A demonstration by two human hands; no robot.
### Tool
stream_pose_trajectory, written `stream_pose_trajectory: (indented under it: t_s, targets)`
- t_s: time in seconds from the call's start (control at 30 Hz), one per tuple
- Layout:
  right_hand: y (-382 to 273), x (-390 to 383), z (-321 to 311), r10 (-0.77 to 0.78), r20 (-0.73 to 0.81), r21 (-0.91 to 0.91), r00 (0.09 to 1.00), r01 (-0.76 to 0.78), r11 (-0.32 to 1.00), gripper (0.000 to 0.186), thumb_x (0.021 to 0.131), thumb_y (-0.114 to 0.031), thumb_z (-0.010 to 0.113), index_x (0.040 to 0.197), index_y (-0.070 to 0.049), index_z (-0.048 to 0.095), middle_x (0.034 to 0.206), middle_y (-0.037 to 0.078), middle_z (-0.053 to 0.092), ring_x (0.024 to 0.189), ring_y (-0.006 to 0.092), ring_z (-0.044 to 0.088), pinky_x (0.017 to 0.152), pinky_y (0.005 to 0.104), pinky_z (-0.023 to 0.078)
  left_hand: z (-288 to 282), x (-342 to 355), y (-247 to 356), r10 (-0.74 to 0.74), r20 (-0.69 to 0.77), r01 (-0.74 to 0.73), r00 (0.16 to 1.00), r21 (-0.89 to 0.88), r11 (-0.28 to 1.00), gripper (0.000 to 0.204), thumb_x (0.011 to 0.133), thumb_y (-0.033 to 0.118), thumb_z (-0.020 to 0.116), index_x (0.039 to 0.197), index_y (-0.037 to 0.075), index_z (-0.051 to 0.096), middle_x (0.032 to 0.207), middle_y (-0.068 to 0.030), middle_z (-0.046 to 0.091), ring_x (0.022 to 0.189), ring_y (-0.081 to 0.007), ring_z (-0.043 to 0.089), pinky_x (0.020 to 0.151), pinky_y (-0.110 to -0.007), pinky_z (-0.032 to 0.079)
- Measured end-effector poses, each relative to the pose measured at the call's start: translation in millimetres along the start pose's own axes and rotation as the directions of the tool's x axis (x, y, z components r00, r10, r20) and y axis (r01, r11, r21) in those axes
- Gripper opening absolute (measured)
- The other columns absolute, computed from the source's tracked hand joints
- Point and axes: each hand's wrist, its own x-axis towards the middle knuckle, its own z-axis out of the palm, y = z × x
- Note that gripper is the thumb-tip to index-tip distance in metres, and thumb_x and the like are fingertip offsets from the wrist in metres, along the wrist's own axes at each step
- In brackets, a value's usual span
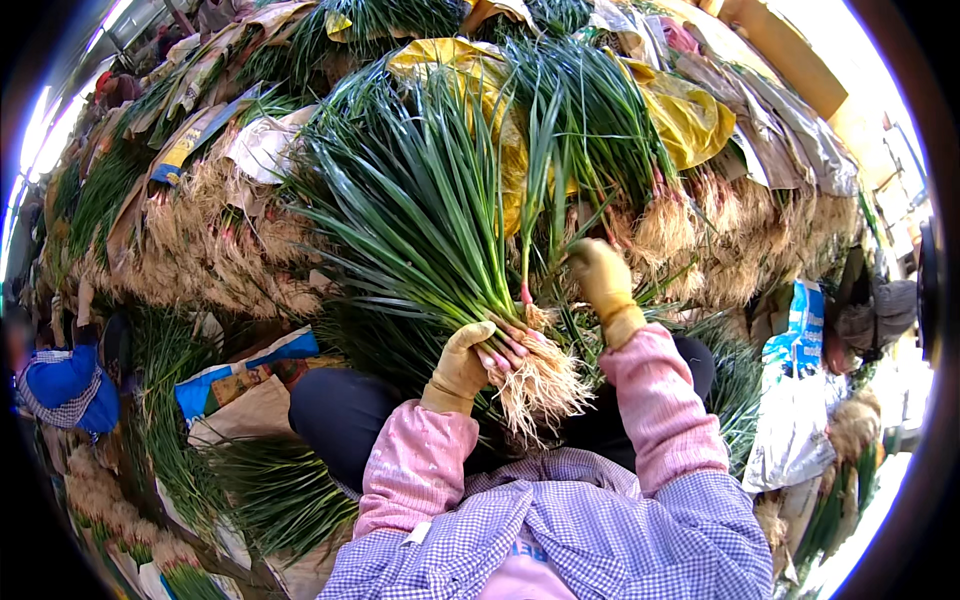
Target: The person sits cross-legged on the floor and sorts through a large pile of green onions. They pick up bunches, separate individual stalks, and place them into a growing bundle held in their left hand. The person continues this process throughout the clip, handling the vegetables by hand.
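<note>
My left hand (pixel 458 370), in a yellowish glove, is closed round the lower stems of a large bunch of green garlic (pixel 420 200). The pinkish bulbs and pale roots (pixel 540 385) stick out to the right of the thumb, and the long leaves fan away up and left. A single green garlic stalk (pixel 526 270) stands just beside the bunch, its pink bulb close to the bundled stems. To its right, my gloved right hand (pixel 605 285) is raised with curled fingers; what they hold, if anything, is too small to make out.
Ahead lies a long heap of green garlic with roots (pixel 220 250) facing me, partly under yellow plastic (pixel 690 115) and sacks. A blue-and-white sack (pixel 795 400) hangs at right. Left are a printed sack (pixel 250 375), loose leaves (pixel 280 490) and a person in blue (pixel 65 385).
</note>
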Motion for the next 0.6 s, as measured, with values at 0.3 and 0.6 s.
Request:
stream_pose_trajectory:
  t_s: [0.3,0.6]
  targets:
    - [-56.2,-40.0,-7.8,-0.111,0.485,0.681,0.867,-0.295,0.670,0.034,0.086,-0.027,0.065,0.104,0.001,0.063,0.092,0.006,0.066,0.080,0.0130,0.060,0.074,0.0260,0.049,15.2,0.4,-5.3,0.096,-0.139,-0.063,0.986,0.224,0.972,0.050,0.077,0.027,0.056,0.102,-0.016,0.057,0.081,-0.0215,0.066,0.059,-0.0221,0.064,0.049,-0.025,0.052]
    - [-26.8,-68.3,-4.9,-0.335,0.663,0.727,0.669,-0.470,0.501,0.037,0.092,-0.027,0.057,0.117,0.000,0.059,0.088,0.001,0.064,0.079,0.0084,0.056,0.073,0.0245,0.047,12.6,-6.6,1.2,0.152,-0.039,-0.138,0.988,0.241,0.961,0.063,0.075,0.029,0.058,0.123,-0.010,0.046,0.109,-0.0230,0.059,0.095,-0.0306,0.061,0.086,-0.036,0.048]
